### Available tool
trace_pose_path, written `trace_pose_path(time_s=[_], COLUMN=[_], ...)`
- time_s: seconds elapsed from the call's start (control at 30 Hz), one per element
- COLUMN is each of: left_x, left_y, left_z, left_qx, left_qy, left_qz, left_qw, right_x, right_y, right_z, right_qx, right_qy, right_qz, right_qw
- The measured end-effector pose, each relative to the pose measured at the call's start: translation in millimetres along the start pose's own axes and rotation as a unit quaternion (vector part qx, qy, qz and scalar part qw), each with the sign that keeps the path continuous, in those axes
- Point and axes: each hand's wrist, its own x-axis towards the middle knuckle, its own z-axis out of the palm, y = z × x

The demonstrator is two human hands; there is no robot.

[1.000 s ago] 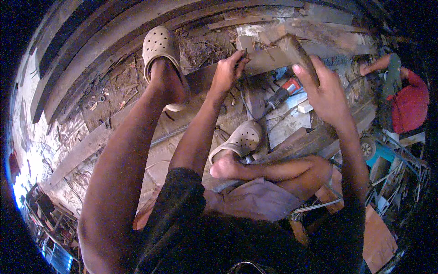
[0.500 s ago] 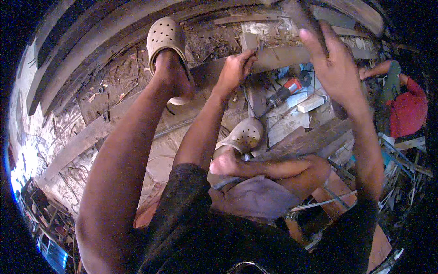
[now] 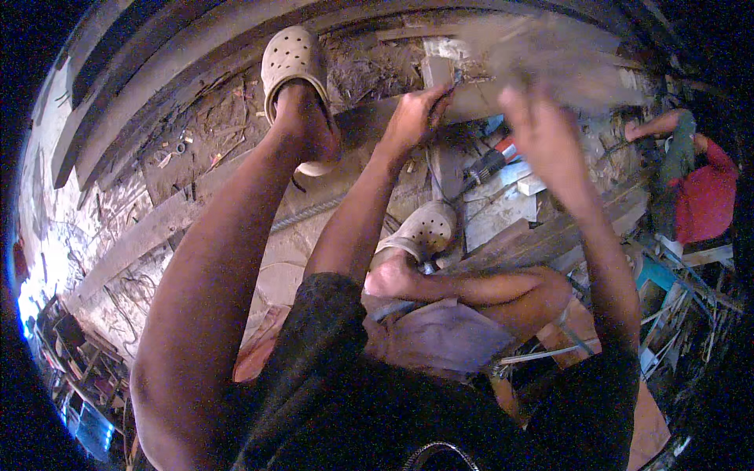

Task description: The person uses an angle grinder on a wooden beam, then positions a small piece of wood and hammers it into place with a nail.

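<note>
My left hand (image 3: 420, 119) is closed round a slim dark object, its small bluish end (image 3: 457, 76) poking out beyond the fingers; the kind cannot be made out. It rests by a long wooden beam (image 3: 369, 116), near a pale wood block (image 3: 437, 72) set across it. My right hand (image 3: 547, 145) is smeared by motion, its fingers curled round a hammer-like tool (image 3: 550, 55) that shows only as a grey-brown blur above the beam. An angle grinder with a red-orange body (image 3: 503, 147) lies just below, partly hidden by my right hand.
My feet, in beige clogs (image 3: 294, 63), stand either side of my left forearm. Curved planks (image 3: 157, 86) lie at the far left. A small wood offcut (image 3: 532, 184) sits near the grinder. A person in a red shirt (image 3: 705, 196) crouches at the right.
My right hand has swung down and left with the tool, which has turned from a readable handle into a blur. The left hand has shifted slightly right. The grinder is now more covered.
</note>
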Motion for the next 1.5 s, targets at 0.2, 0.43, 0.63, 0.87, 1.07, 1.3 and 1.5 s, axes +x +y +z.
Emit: trace_pose_path(time_s=[0.2, 0.43, 0.63, 0.87, 1.07, 1.3, 1.5], left_x=[2, 0, -21, 3, 37, 77, 69], left_y=[-8, -12, -16, 19, 10, 9, 4], left_z=[-4, 8, 0, 8, 18, 42, 6], left_qx=[-0.008, -0.016, -0.006, 0.036, 0.169, 0.238, 0.039], left_qy=[0.063, 0.031, 0.054, -0.025, -0.104, -0.258, -0.111], left_qz=[0.053, 0.029, 0.026, 0.063, 0.063, 0.081, 0.009], left_qw=[0.997, 0.999, 0.998, 0.997, 0.978, 0.933, 0.993], right_x=[12, 6, -9, -42, -65, -93, -113], right_y=[-1, 16, 5, 36, 41, 74, 92], right_z=[-21, 23, -4, -30, -32, 3, 18], right_qx=[0.108, -0.004, 0.057, 0.213, 0.346, 0.319, 0.315], right_qy=[0.054, -0.052, 0.041, 0.133, 0.060, 0.081, 0.062], right_qz=[-0.039, -0.029, -0.055, 0.046, 0.200, 0.226, 0.245], right_qw=[0.992, 0.998, 0.996, 0.967, 0.914, 0.917, 0.915])
